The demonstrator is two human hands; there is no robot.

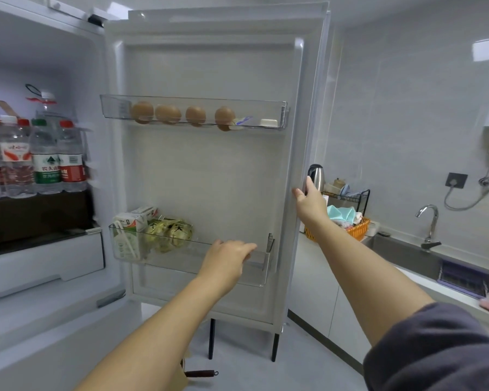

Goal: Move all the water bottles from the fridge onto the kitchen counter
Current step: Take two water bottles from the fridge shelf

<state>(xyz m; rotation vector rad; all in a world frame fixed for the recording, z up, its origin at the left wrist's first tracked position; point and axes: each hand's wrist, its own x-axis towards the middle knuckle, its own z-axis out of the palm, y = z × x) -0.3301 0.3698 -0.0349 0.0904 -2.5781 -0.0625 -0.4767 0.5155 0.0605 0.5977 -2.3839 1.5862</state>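
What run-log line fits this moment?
fridge door: open | left hand: rests on lower door bin | right hand: grips door edge | water bottles: in fridge, untouched

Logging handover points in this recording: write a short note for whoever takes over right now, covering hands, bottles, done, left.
Left hand: rests on the rim of the lower door bin, holding nothing.
Right hand: grips the outer edge of the open fridge door.
Water bottles: standing together on a fridge shelf at left, a larger handled bottle behind them.
Done: the door is open.
Left: every bottle; none is visible on the kitchen counter.
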